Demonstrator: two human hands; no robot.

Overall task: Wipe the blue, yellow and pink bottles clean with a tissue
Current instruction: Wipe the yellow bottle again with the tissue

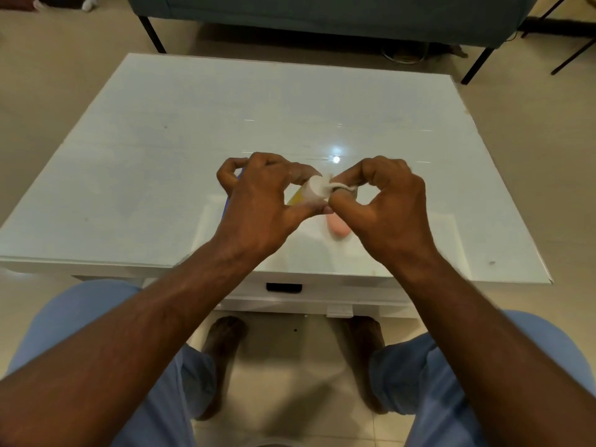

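Nearest the camera are the person's knees in light blue trousers [80, 333] and two bare feet [222, 346] on the tiled floor, under the near edge of a white glossy table [161, 130]. Above the table's near half the two hands meet. The left hand [258, 204] has its thumb and fingers curled round a small white roll of tissue [314, 190], and the right hand [390, 208] pinches the tissue's loose end between thumb and forefinger, the other fingers bent. Behind the left hand only slivers of the blue bottle [227, 203] and the yellow bottle [296, 198] show, so how they lie cannot be told. The pink bottle [337, 225] lies on the table just below the right thumb, mostly hidden. Beyond the far edge stands a dark teal sofa [322, 14] on black legs
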